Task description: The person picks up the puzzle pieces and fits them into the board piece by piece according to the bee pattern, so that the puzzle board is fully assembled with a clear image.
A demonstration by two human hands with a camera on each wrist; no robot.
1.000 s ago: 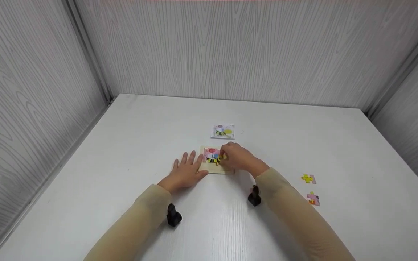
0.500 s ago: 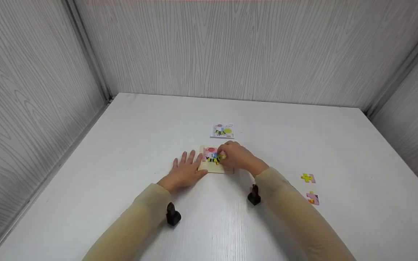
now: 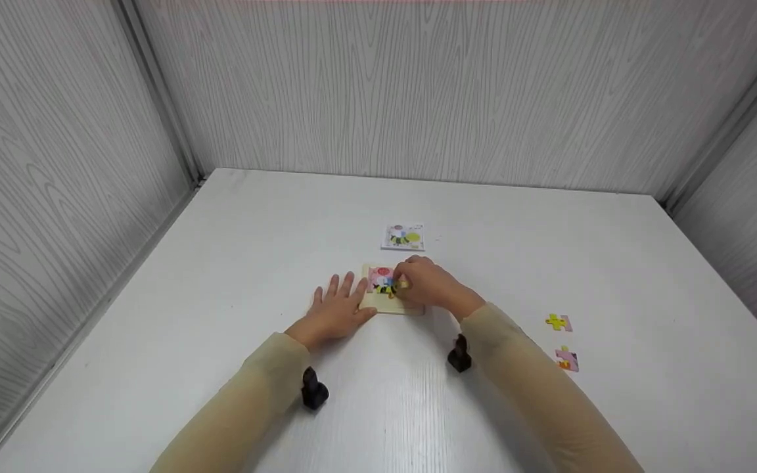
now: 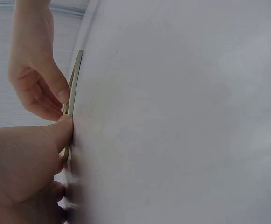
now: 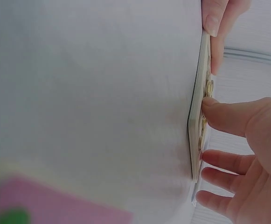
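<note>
A pale wooden puzzle board (image 3: 385,305) lies mid-table with a bee picture (image 3: 384,281) partly laid in it. My left hand (image 3: 336,315) rests palm down, fingers spread, with thumb and index finger at the board's left edge. In the left wrist view the left thumb (image 4: 63,132) presses on the board's side. My right hand (image 3: 434,286) reaches over the board's right half and pinches a yellow puzzle piece (image 3: 403,284), mostly covered by the fingers. In the right wrist view the right thumb (image 5: 212,105) presses down among the pieces.
Beyond the board lies a square picture card (image 3: 403,238) with the same bee. To the right are two loose puzzle pieces, one yellow (image 3: 557,322) and one pink (image 3: 567,359). A blurred pink piece (image 5: 60,205) shows close to the right wrist camera. Grey panels (image 3: 391,92) wall the table.
The right fingers have shifted slightly left over the board, and the yellow piece between them has turned a little. The left hand has kept its place.
</note>
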